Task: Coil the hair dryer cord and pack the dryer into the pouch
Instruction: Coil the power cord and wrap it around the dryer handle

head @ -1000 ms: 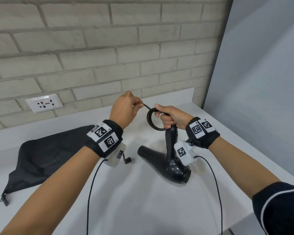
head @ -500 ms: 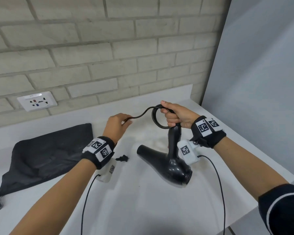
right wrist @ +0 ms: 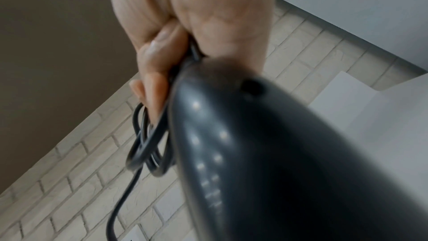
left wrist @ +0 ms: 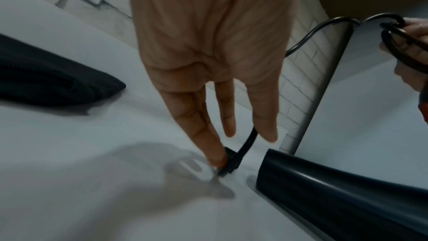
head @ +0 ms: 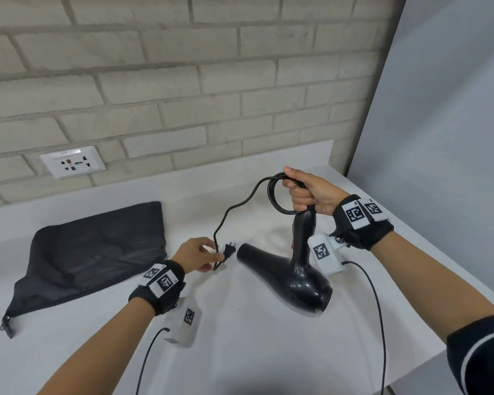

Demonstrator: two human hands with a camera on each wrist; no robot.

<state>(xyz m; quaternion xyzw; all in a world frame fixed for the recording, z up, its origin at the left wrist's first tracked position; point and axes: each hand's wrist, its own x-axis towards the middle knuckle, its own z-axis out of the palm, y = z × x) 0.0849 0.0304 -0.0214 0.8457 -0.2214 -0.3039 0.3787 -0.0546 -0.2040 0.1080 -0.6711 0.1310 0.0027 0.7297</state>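
My right hand [head: 303, 192] [right wrist: 162, 72] grips the top of the black hair dryer's [head: 297, 269] [right wrist: 277, 153] handle together with a small coil of its cord [head: 271, 195] [right wrist: 148, 146]. The dryer hangs nozzle-left, just over the white counter. The loose cord runs down from the coil to the plug [head: 229, 249] [left wrist: 229, 164], which lies on the counter. My left hand [head: 208, 252] [left wrist: 228, 127] is low at the plug, fingers straight; one fingertip touches the plug and the cord passes between fingers and thumb. The black pouch [head: 92, 252] [left wrist: 46, 80] lies flat to the left.
A wall socket [head: 73, 162] sits in the brick wall behind the pouch. A grey panel [head: 439, 138] closes off the right side, and the counter's [head: 240, 352] edge runs along the lower right. Thin cables trail from both wrist cameras.
My left hand has come down along the cord from beside the coil to the plug on the counter. The right hand keeps its hold on handle and coil.
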